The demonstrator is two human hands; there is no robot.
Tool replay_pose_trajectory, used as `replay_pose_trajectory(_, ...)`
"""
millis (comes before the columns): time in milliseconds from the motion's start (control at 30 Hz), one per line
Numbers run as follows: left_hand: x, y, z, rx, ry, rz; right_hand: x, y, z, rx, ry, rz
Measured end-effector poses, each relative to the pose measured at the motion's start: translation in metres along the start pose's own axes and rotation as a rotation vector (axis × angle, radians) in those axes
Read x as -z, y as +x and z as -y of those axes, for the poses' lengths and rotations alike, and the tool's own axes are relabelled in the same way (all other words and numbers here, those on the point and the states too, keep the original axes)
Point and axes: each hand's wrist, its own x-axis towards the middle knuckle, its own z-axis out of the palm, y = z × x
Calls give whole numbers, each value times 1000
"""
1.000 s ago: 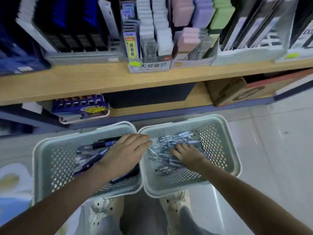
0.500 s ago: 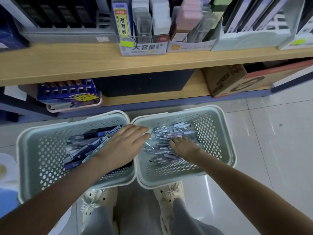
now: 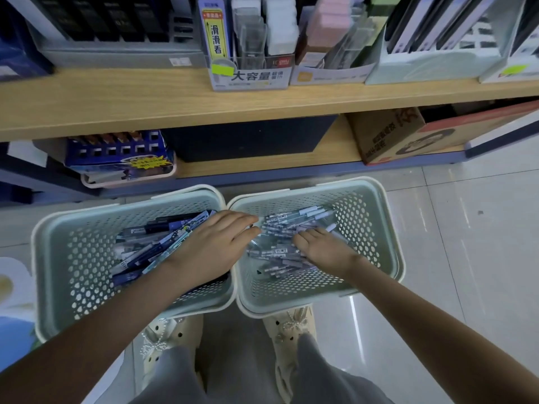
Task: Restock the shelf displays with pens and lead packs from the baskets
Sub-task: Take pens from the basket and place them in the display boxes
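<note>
The left hand (image 3: 215, 246) lay flat, fingers straight, over lead packs (image 3: 151, 249) in the left basket (image 3: 52, 228), fingertips reaching the pens (image 3: 294, 220) in the right basket (image 3: 390, 228), where the right hand (image 3: 323, 250) pressed down with bent fingers, its grip unclear.

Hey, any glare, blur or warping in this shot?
Head view: the wide lens bows the wooden shelf edge; a glare streak lies on the floor tiles near the right basket; the upper-left displays are dim and smeared; the left hand and right hand look sharp.
</note>
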Motion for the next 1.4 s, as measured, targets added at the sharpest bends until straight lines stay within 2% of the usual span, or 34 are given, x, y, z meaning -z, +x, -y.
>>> replay_pose_trajectory(100, 4, 2, -5, 86, -67, -43, 13, -10, 1, -4, 36, -177)
replay_pose_trajectory(300, 34, 13, -21, 381, -329, -101, 49, -30, 7, -61, 151, -346)
replay_pose_trajectory(367, 44, 13, -25, 469, -464, -73, 67, -36, 12, -110, 352, -373)
replay_pose_trajectory(500, 63, 21, -33, 630, -815, 90, 130, -44, 33, -306, 971, -396)
replay_pose_trajectory(600, 90, 40, -37, 595, -1033, 115, 185, -47, 52, -262, 1279, -524)
replay_pose_trajectory(700, 128, 62, -45, 515, -1212, 144, 231, -50, 72, -160, 1445, -664)
replay_pose_trajectory(800, 166, 75, -54, 457, -1297, 123, 267, -52, 83, -146, 1586, -737)
replay_pose_trajectory(967, 217, 69, -65, 546, -1290, 88, 314, -66, 99, -100, 1735, -635)
replay_pose_trajectory(1167, 261, 42, -70, 590, -1266, 33, 331, -68, 112, -138, 1649, -614)
replay_pose_trajectory(1267, 282, 26, -75, 591, -1273, 11, 344, -70, 124, -26, 1690, -553)
replay_pose_trajectory(1400, 309, 3, -77, 560, -1286, -95, 367, -71, 144, 132, 1784, -475)
